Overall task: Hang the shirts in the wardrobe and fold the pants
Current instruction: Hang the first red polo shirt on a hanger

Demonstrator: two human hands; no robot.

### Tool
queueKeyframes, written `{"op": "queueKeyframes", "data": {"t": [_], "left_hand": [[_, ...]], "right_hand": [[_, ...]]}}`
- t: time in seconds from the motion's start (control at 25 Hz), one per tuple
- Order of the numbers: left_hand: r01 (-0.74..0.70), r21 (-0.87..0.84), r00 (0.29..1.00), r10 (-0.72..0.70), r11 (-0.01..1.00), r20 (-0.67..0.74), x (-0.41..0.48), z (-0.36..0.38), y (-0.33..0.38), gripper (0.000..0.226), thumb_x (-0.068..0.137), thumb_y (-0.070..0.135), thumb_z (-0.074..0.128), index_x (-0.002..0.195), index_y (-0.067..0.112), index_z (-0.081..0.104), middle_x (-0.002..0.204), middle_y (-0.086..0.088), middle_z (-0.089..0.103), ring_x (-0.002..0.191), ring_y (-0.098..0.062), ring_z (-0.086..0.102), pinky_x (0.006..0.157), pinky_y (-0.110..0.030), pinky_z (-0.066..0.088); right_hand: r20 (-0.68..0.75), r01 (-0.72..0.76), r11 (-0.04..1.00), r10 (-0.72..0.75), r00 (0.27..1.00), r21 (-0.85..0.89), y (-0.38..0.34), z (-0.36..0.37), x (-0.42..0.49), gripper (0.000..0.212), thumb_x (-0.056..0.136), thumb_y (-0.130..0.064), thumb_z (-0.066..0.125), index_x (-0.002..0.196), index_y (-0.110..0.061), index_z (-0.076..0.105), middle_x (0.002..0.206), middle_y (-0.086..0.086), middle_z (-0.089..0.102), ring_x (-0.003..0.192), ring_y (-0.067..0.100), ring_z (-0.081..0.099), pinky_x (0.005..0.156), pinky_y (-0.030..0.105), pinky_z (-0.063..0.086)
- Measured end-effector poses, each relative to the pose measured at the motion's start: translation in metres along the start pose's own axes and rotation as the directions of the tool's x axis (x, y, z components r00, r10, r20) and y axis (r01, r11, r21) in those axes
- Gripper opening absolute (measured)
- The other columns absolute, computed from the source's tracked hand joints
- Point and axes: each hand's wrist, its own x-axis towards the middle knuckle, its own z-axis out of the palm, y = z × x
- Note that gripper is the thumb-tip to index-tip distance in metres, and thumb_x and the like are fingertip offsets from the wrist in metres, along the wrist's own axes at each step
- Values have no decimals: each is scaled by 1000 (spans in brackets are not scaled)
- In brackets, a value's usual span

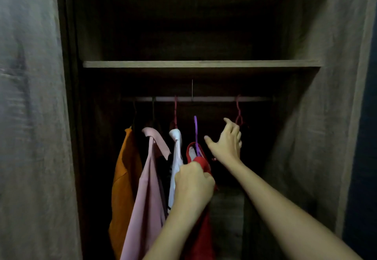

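Interior of a dark wood-grain wardrobe [318, 117] with a horizontal wooden shelf [201, 63] above a pale hanging rail [214, 99]. Left to right on the rail hang an orange shirt [124, 178], a pink collared shirt [149, 198] and a white shirt [177, 153], each on its own hanger; an empty red wire hanger [238, 110] hooks the rail at far right. The left hand [192, 184] is clenched on the shoulder of a red shirt [201, 229] carried by a purple plastic hanger [195, 131] — its hook stands below the rail, not on it, just right of the white shirt. The right hand [226, 143] is raised beside the purple hanger with fingers spread apart, gripping nothing — it sits just in front of the red wire hanger; contact cannot be told.
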Motion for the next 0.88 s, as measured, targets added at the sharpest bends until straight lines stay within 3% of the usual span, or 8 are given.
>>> {"op": "queueKeyframes", "data": {"t": [0.12, 0.24, 0.32, 0.4, 0.6, 0.76, 0.88], "left_hand": [[2, -1, 1000, -2, 1000, 5, 7, 5, 4, 14, 89, 17, 45, 91, 6, 54, 102, -16, 59, 97, -37, 54, 67, -27, 29], [-15, 8, 1000, 14, 1000, 17, 17, 13, 10, 18, 89, 17, 45, 94, 3, 55, 108, -19, 60, 102, -39, 54, 72, -31, 35], [-15, 16, 1000, 15, 1000, 5, 30, 24, 15, 17, 88, 17, 46, 90, 4, 57, 109, -19, 61, 103, -38, 54, 76, -33, 39], [-3, 29, 1000, 4, 1000, -7, 45, 37, 25, 30, 85, 18, 47, 107, 1, 58, 110, -20, 61, 103, -39, 55, 78, -34, 42], [-47, -52, 999, 46, 998, -22, 90, 46, 58, 20, 79, 16, 52, 91, 10, 66, 100, -16, 66, 99, -37, 59, 70, -28, 38], [5, -93, 997, -12, 996, -80, 136, 34, 76, 25, 83, 17, 53, 99, 2, 66, 109, -21, 63, 105, -39, 58, 82, -35, 48], [27, -142, 995, -41, 989, -93, 156, 37, 84, 26, 85, 16, 53, 100, -2, 64, 109, -21, 63, 104, -37, 59, 80, -36, 49]], "right_hand": [[150, -177, 984, 175, 973, 5, 14, 11, 10, 106, 69, -17, 75, 147, -18, 3, 152, 16, 13, 135, 36, 29, 108, 47, 33], [209, -246, 969, 240, 948, 3, 44, 5, 8, 95, 77, -6, 67, 148, -18, 4, 150, 17, 25, 129, 37, 41, 101, 45, 42], [177, -205, 978, 208, 962, -37, 63, -8, 2, 79, 82, -2, 58, 147, -14, 14, 139, 17, 43, 121, 35, 49, 97, 41, 45], [113, -145, 987, 152, 982, -72, 77, -21, -5, 70, 84, 1, 51, 146, -14, 22, 133, 15, 50, 116, 33, 53, 93, 39, 46], [3, 3, 992, -3, 1000, -129, 96, -42, -14, 63, 87, 5, 45, 145, -11, 27, 143, 8, 43, 119, 27, 54, 93, 36, 45], [-28, 73, 986, -78, 997, -149, 97, -51, -12, 57, 91, 0, 46, 145, -11, 30, 142, 6, 46, 116, 25, 57, 91, 34, 46], [-22, 91, 983, -96, 995, -157, 97, -52, -11, 58, 90, 0, 45, 145, -11, 30, 142, 4, 45, 116, 24, 56, 90, 33, 45]]}}
